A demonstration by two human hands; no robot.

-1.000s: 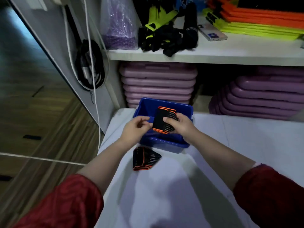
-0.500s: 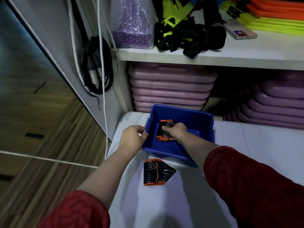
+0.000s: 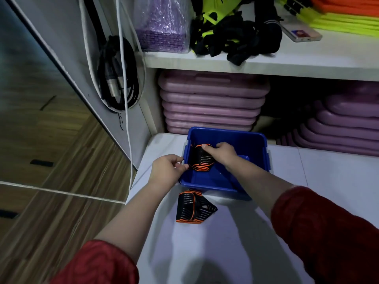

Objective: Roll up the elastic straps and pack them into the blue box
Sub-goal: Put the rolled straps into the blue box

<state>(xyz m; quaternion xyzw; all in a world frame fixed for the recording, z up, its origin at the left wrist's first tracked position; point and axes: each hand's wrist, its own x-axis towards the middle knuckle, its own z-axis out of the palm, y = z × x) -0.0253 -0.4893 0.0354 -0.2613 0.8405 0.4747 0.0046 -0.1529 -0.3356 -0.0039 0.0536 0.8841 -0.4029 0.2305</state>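
Observation:
A blue box [image 3: 242, 138] stands on the white table [image 3: 205, 242], near its far left corner. Inside it, against the left wall, lies a rolled black-and-orange elastic strap [image 3: 200, 159]. My right hand [image 3: 220, 153] reaches into the box and its fingers rest on top of that roll. My left hand [image 3: 167, 170] grips the box's left rim, with its fingertips touching a loose end of the strap. A second black-and-orange strap [image 3: 193, 208], loosely folded, lies on the table just in front of the box.
Behind the box, stacked purple mats [image 3: 211, 103] fill the space under a white shelf [image 3: 287, 62]. The shelf holds black-and-yellow straps [image 3: 231, 37], a phone [image 3: 300, 32] and orange and yellow mats. Black cables [image 3: 118, 78] hang left; wooden floor lies beyond the table's left edge.
My right hand has carried the rolled strap from above the box down into it, against the left wall. My left hand moved from the strap to the box's left rim.

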